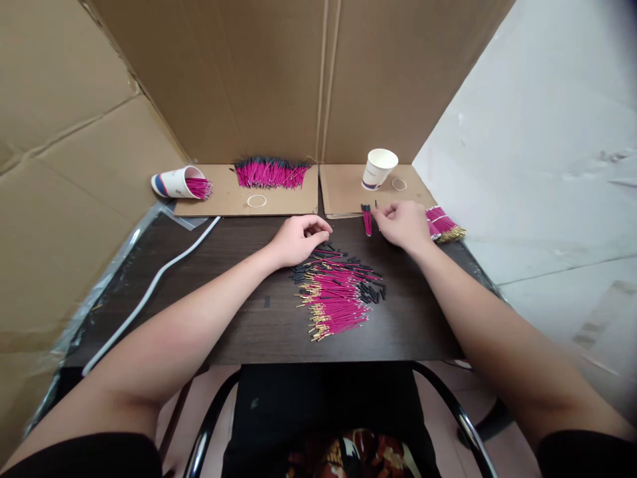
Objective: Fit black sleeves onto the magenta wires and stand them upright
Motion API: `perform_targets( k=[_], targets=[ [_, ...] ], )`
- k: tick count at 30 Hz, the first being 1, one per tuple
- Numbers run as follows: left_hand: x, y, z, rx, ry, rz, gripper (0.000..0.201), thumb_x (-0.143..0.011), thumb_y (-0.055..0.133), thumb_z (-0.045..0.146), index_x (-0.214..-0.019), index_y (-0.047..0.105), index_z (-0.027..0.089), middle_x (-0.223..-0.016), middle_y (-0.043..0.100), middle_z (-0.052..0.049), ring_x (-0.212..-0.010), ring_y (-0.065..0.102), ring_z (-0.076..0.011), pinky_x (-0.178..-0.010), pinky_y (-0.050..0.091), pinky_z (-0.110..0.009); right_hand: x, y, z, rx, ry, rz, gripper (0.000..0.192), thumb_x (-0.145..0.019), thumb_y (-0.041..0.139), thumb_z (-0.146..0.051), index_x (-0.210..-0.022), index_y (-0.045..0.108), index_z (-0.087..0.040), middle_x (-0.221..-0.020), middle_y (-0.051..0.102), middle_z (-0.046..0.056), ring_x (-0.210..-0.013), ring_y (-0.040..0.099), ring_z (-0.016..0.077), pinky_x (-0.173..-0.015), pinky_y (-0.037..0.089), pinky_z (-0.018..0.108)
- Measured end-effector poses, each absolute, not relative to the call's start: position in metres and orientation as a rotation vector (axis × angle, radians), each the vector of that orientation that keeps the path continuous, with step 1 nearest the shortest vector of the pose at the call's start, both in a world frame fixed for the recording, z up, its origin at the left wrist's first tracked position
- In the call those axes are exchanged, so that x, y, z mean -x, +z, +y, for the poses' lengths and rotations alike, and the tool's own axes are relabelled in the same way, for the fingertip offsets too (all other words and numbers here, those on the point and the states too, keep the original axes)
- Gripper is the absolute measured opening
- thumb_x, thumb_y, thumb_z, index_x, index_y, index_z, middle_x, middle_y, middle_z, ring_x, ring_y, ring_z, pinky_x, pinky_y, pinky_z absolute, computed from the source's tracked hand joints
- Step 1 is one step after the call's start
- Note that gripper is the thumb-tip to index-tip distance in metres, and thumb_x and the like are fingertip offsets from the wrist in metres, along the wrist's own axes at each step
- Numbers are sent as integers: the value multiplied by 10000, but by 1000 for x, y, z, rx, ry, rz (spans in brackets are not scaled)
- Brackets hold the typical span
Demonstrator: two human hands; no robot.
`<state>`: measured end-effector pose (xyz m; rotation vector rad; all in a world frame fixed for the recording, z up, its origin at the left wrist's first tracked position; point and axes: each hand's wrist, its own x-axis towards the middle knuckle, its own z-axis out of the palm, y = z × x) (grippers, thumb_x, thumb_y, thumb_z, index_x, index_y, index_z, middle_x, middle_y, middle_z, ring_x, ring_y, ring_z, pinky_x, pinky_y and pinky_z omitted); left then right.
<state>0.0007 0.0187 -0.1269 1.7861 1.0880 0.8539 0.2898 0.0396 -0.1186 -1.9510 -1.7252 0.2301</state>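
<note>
**At the desk's far edge: hands among pink wires**

In the middle of the frame, on a dark desk [199,318], lay a loose pile of pink wires [334,299] with gold tips, mixed with short black sleeves [371,291]. The left hand [298,240] rested just above the pile's upper left edge, its fingers curled inward with the tips close together near the sleeves; whether they pinched one could not be told. The right hand [404,226] sat right of centre, fingers bent, thumb and forefinger closed toward a small bunch [367,219] of wires with black ends lying on the desk just left of it. A tiny black piece appeared at its fingertips, though the grip itself was too small to make out.

Right of that hand lay a tied bundle [444,224] of wires. In the upper part of the frame, on cardboard [283,196], were a fan of wires [269,174], a tipped cup [174,182] holding more, an upright cup [379,167] and two rubber bands [257,200]. A white cable [149,289] ran across the left.

The wires looked very light, thin and fairly stiff, likely to roll and scatter if brushed. A single one would best be pinched mid-length between thumb and forefinger, clear of the gold tip. The sleeves looked small, smooth and easy to drop, needing a fingertip pinch.
</note>
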Motion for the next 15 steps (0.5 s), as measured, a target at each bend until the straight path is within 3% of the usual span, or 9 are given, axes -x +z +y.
perform_targets(
  k=[15],
  targets=[
    [-1, -125, 17, -1807, 853, 1097, 92, -948, 794, 190, -1024, 836, 161, -904, 795, -59, -805, 666, -179, -789, 514, -341, -288, -122, 40, 1980, 258, -1807, 252, -998, 777, -316, -769, 712, -235, -733, 758, 72, -835, 742, 318, -790, 518, 401]
  ],
)
